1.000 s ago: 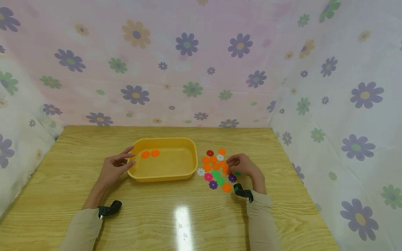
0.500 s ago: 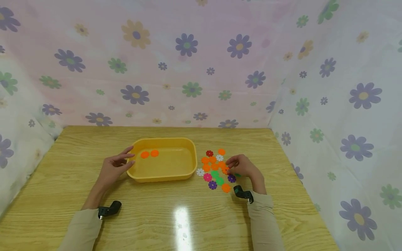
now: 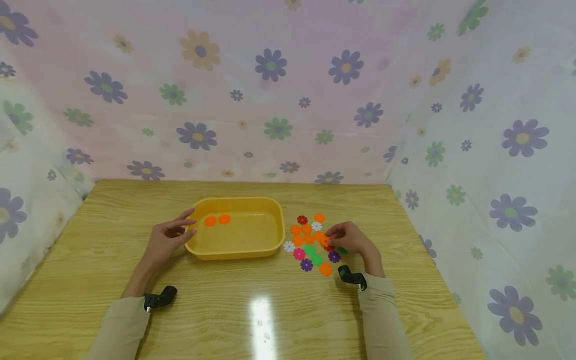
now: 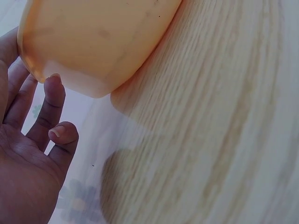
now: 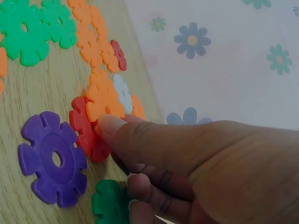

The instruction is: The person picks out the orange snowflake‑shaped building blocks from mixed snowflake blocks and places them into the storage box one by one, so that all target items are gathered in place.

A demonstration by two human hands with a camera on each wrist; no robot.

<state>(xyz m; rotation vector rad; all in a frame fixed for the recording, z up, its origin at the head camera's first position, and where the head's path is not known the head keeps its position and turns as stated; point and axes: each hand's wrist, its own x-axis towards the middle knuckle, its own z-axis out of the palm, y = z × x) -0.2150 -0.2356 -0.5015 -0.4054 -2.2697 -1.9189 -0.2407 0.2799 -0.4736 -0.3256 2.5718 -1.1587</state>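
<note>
You wear long beige sleeves on both arms. The left sleeve (image 3: 118,327) ends in a plain cuff just behind your left hand (image 3: 165,241); the right sleeve (image 3: 382,320) ends the same way just behind your right hand (image 3: 353,239). The cloth is smooth and unpatterned, with soft folds near the cuffs. Both hands are bare: no gloves, rings or watch show. A small black camera (image 3: 159,299) sits at your left wrist, stubby and rounded, with a short silvery part where it meets the cuff. Its twin (image 3: 350,276) sits at your right wrist, black too, with a silvery bit beside the cuff. Your fingernails are short and unpainted in both wrist views.
</note>
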